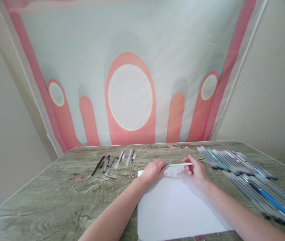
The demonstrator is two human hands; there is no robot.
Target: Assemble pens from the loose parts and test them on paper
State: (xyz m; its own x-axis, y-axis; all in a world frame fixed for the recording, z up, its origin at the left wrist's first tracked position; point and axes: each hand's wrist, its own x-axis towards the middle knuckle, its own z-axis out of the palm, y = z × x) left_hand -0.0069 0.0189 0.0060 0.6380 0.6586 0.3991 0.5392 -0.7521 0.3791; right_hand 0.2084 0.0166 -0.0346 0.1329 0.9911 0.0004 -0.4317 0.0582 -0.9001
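A slim whitish pen [179,164] with a bluish left end lies level between my two hands, above the far part of a white sheet of paper [177,207]. My left hand [154,170] is closed around its left end. At the other end, the fingertips of my right hand [195,169] pinch the pen. Small dark marks [173,172] show on the paper just beneath it. The paper's far edge is partly hidden by my hands.
To the right, many clear pen tubes with dark ends [232,162] lie in rows, among them a blue pen [275,201]. Several black pens, caps and clear parts [109,164] are scattered at left on the wood-patterned table [57,207]. A pink-and-pale printed cloth [129,97] hangs behind.
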